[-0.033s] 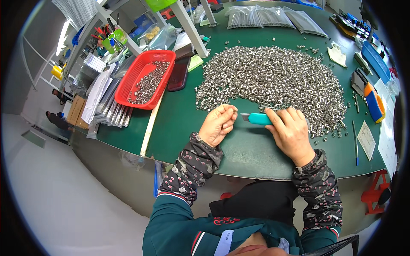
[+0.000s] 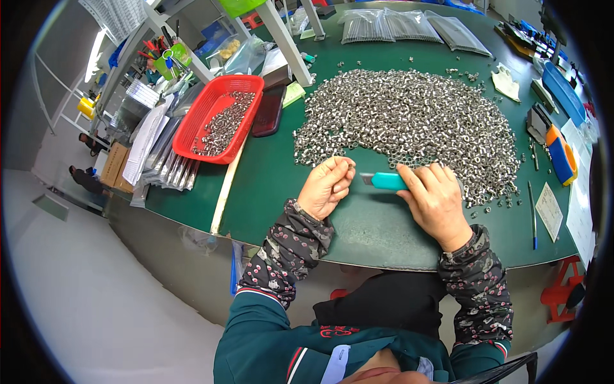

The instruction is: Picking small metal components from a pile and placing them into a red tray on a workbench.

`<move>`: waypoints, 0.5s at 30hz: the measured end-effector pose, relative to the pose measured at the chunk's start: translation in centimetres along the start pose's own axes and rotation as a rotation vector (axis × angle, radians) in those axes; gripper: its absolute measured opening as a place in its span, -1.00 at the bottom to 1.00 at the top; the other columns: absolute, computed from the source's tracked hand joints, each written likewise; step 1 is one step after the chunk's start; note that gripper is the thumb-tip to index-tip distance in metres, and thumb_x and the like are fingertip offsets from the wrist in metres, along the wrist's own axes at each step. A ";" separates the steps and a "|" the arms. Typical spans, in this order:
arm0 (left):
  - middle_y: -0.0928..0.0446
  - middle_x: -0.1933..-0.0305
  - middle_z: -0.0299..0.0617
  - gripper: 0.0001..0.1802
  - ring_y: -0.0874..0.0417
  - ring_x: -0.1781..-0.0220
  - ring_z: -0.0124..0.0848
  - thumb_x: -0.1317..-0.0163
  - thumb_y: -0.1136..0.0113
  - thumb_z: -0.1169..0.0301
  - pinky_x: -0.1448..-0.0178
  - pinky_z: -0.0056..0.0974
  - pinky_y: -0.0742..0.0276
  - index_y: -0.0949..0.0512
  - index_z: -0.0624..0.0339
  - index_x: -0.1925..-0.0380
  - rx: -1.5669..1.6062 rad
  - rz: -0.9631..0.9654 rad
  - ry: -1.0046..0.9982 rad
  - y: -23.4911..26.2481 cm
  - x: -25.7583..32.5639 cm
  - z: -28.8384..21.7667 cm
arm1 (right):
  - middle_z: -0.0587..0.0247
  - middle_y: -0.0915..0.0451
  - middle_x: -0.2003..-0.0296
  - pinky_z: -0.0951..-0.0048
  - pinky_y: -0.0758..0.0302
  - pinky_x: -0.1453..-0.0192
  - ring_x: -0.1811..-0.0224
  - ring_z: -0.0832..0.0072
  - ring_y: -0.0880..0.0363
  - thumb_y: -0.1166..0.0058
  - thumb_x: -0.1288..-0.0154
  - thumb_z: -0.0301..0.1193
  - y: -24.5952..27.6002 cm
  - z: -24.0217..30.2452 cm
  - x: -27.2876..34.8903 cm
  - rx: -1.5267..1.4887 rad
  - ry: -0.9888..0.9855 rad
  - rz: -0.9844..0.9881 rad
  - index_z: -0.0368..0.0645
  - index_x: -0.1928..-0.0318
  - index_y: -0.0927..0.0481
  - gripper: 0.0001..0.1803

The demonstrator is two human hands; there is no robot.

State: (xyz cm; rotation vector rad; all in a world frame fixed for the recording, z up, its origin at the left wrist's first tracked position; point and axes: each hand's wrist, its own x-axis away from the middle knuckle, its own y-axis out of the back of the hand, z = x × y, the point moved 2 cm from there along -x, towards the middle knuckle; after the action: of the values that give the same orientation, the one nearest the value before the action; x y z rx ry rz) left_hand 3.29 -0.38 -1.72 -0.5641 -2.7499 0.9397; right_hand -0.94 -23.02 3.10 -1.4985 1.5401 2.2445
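Observation:
My left hand (image 2: pixel 327 187) is closed in a pinch, with a small metal ring (image 2: pixel 351 166) just showing at the fingertips. Turquoise-handled, the utility knife (image 2: pixel 387 181) lies in the grip of my right hand (image 2: pixel 437 200). Its short blade points left at the pinched fingertips, with a small gap between. Beyond both hands spreads a broad heap of small silver metal rings (image 2: pixel 409 115) on the green table (image 2: pixel 377 237). To the left, a red plastic basket (image 2: pixel 181 142) holds more such small metal pieces.
Bagged parts (image 2: pixel 174 171) and papers are stacked left of the basket, and a dark phone-like case (image 2: pixel 268 112) lies beside it. Clear bags of rods (image 2: pixel 364 27) lie at the back. On the right are a pen (image 2: pixel 533 214), a paper card (image 2: pixel 549 210) and a blue tray (image 2: pixel 563 93).

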 end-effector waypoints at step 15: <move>-0.46 0.29 -0.26 -0.85 -0.25 0.58 -0.69 -0.40 0.00 0.42 0.63 -0.60 -0.13 -0.45 0.18 0.10 -0.013 -0.026 -0.048 -0.1 0.1 -0.3 | 0.29 -0.38 0.51 0.31 -0.34 0.34 0.43 0.33 -0.41 -0.26 0.02 -0.34 0.4 0.3 0.2 -0.108 0.033 0.191 -0.11 0.20 -0.55 -0.68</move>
State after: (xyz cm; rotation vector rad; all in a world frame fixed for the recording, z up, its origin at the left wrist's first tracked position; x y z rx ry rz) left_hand 3.24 -0.26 -1.45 -0.5135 -2.8005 0.9426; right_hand -1.42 -23.09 3.24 -1.4792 1.6622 2.4548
